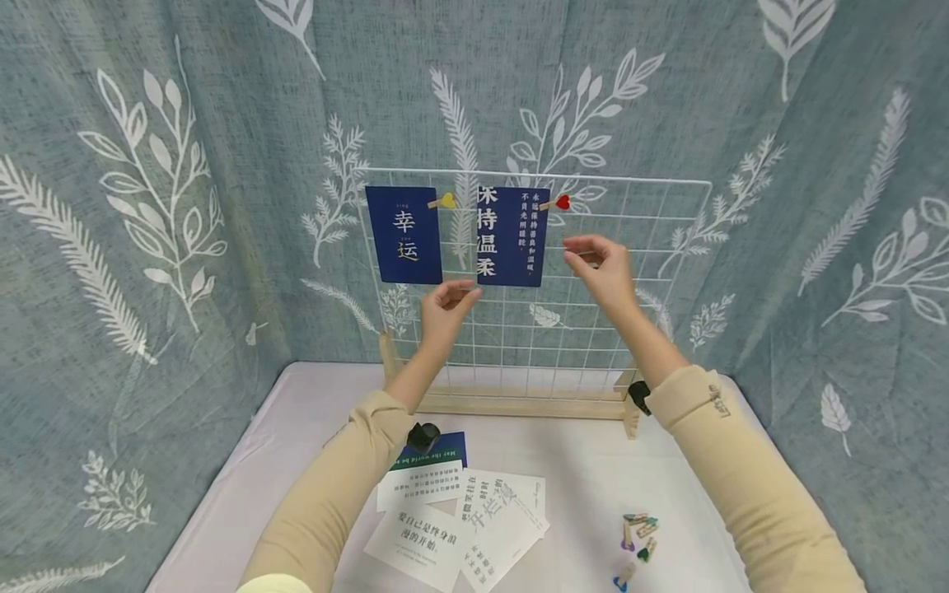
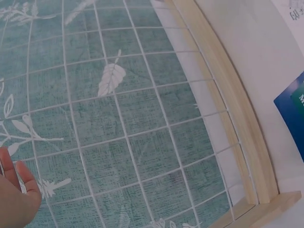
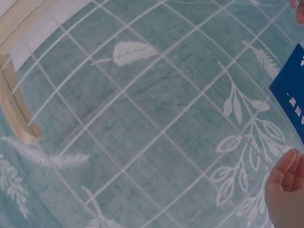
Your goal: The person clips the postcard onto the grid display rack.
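Two dark blue cards hang on a white wire grid [image 1: 593, 329]. The left card [image 1: 404, 255] is pinned at its upper right by a clothespin with a yellow heart [image 1: 447, 201]. A clothespin with a red heart [image 1: 563, 203] pins the right card [image 1: 511, 239] at its upper right edge. My left hand [image 1: 447, 309] is at the right card's lower left corner, fingers loosely bent; whether it touches the card is unclear. Right of that card, my right hand [image 1: 608, 270] is apart from it, thumb and fingers slightly bent with nothing between them.
A wooden base [image 1: 519, 408] supports the grid on a white-covered table [image 1: 586, 461]. Several printed cards [image 1: 423, 539] overlap in front, with a blue-green one [image 1: 452, 449] behind. Several small clothespins [image 1: 639, 527] lie at the right. Patterned curtain [image 1: 245, 107] surrounds the table.
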